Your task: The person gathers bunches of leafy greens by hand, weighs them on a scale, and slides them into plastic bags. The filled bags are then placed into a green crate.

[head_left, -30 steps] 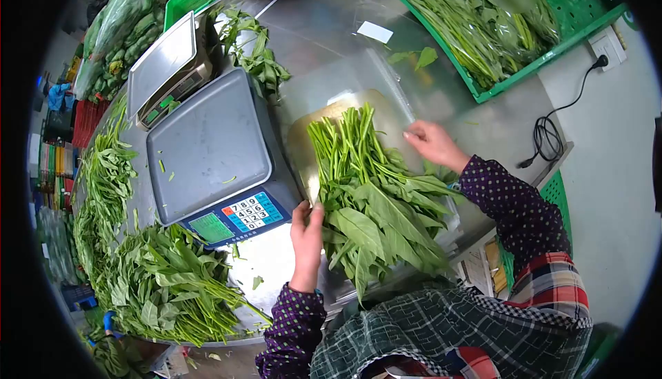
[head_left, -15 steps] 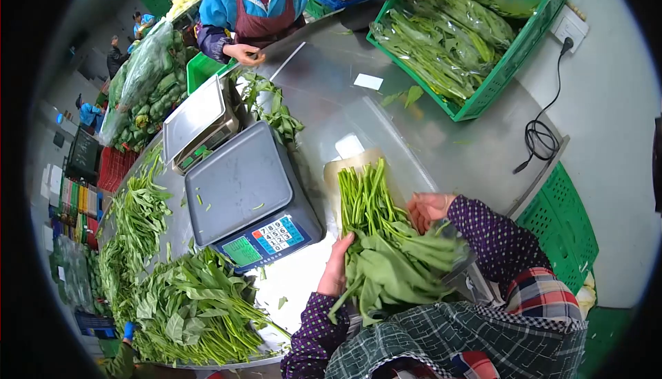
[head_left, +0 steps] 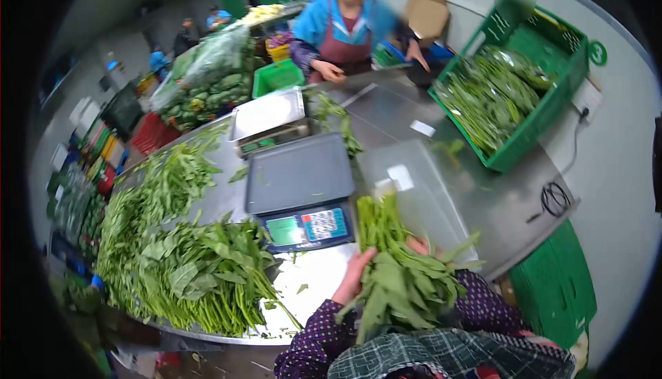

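A bunch of long-stemmed leafy greens (head_left: 403, 279) lies in front of me, stem ends pointing away and broad leaves toward my body. My left hand (head_left: 356, 273) grips its left side, thumb on top and most fingers hidden beneath. On the opposite side, my right hand (head_left: 419, 246) closes around the stems, partly covered by leaves. Clear plastic bags (head_left: 431, 179) lie flat on the metal table just beyond the bunch. A digital scale (head_left: 300, 175) with a bare grey pan stands to the left of the stems.
Loose greens (head_left: 207, 275) are piled along the left side. A second scale (head_left: 269, 115) stands behind the first. A green crate (head_left: 514, 162) holds bagged greens at the far right, near a coiled cable (head_left: 554, 200). A co-worker (head_left: 345, 31) stands across the table.
My view has swung, so the scene sits further right and lower. My right hand has come in from beside the bunch onto its stems. The co-worker's hand has drawn back from the crate.
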